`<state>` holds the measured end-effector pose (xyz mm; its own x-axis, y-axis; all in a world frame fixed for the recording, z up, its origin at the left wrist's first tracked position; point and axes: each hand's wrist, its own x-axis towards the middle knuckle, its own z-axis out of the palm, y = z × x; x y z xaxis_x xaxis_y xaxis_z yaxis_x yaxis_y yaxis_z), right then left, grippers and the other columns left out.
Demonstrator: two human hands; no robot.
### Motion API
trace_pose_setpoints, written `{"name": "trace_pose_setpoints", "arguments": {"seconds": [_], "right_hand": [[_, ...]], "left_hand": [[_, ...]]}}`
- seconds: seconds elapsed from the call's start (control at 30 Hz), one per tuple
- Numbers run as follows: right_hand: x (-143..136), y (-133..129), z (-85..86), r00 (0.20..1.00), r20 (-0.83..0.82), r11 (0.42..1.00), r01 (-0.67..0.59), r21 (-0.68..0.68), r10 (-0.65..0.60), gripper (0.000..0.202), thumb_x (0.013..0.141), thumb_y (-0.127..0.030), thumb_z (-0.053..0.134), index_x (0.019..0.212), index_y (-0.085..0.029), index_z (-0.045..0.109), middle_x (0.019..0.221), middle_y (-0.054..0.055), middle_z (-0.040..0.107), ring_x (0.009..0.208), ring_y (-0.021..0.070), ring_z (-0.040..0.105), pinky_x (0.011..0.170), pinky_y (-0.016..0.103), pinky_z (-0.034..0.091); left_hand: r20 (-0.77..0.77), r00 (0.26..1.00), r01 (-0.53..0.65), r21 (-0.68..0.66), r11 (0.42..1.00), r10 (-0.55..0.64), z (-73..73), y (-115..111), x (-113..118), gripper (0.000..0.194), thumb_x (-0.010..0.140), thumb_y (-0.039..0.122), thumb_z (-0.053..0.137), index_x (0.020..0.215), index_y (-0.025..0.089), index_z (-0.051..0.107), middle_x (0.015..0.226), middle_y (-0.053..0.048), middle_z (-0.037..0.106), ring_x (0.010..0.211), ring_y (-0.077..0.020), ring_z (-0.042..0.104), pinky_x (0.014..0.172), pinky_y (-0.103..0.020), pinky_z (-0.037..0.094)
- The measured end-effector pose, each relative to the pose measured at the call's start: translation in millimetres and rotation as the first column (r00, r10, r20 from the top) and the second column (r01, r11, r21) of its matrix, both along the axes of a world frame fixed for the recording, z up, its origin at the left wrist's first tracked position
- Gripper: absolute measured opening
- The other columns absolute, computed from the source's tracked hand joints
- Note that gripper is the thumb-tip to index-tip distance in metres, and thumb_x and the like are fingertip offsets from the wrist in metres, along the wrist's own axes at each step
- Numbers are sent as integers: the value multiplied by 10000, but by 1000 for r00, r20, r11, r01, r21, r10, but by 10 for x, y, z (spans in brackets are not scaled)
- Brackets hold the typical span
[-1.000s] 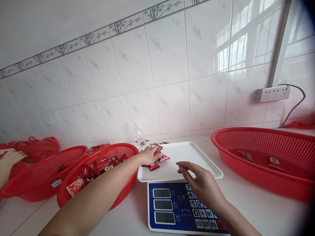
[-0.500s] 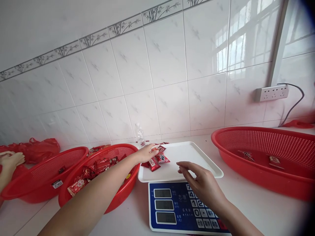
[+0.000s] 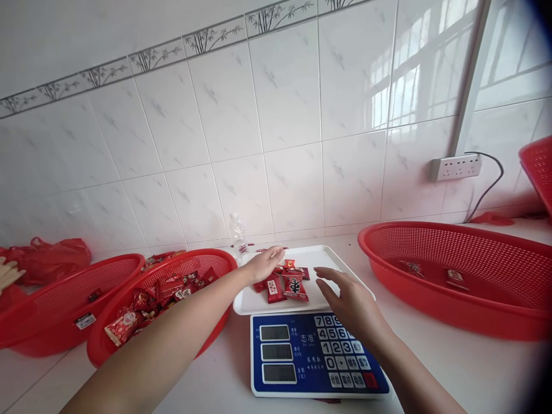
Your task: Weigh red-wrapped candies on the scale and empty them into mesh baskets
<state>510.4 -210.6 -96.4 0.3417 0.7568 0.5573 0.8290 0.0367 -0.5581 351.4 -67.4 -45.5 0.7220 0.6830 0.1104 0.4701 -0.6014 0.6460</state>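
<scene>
Several red wrapped snack packets [image 3: 295, 286] lie in a small pile on the white tray [image 3: 254, 306] of a blue digital scale [image 3: 306, 379]. Over the tray's left side, beside the pile, is my left hand [image 3: 265, 264], its fingers stretched out and nothing seen in them. My right hand [image 3: 351, 299] hovers above the tray's right part and the scale's keypad, thumb and fingers apart, holding nothing. Left of the tray, a red basket [image 3: 228, 256] contains many more red packets [image 3: 168, 289], partly hidden behind my left forearm.
A second red basket [image 3: 125, 263] stands further left, near red plastic bags [image 3: 56, 259] and another person's hand [image 3: 9, 273]. At right is a large red basket [image 3: 414, 299] with two packets inside. A clear bottle [image 3: 238, 234] stands by the tiled wall, below a power strip [image 3: 457, 167].
My left hand has let go of the packets and drawn slightly back, so the pile now shows fully. My right hand's fingers have spread apart. The view has shifted a little.
</scene>
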Motion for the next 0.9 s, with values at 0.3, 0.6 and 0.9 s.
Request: {"name": "trace_pose_setpoints", "arguments": {"seconds": [0.3,0.6,0.9], "right_hand": [[-43,-15,-12,974,152,985,-163,-57,170,314,869,-352,459,1120,-252,618,1106,64,662,1023,239,595,838,412,481],[-167,-59,20,895,308,947,-303,-111,323,263,902,-345,444,885,-236,682,992,65,682,922,224,617,855,445,441],[-233,-52,15,924,281,965,-256,-53,260,193,888,-298,480,943,-224,649,1023,56,678,917,209,610,818,381,451]], "left_hand": [[6,885,-460,168,872,466,-43,437,-921,265,788,281,496,1019,171,566,1136,-93,626,1076,-216,560,948,-334,401],[-287,895,-344,36,938,340,-256,287,-1370,295,690,265,599,978,205,626,1101,-71,662,1053,-259,587,909,-342,426],[267,931,-340,393,854,247,47,-569,-797,316,854,324,457,1143,224,537,1186,-51,607,1116,-215,549,929,-350,454]]}}
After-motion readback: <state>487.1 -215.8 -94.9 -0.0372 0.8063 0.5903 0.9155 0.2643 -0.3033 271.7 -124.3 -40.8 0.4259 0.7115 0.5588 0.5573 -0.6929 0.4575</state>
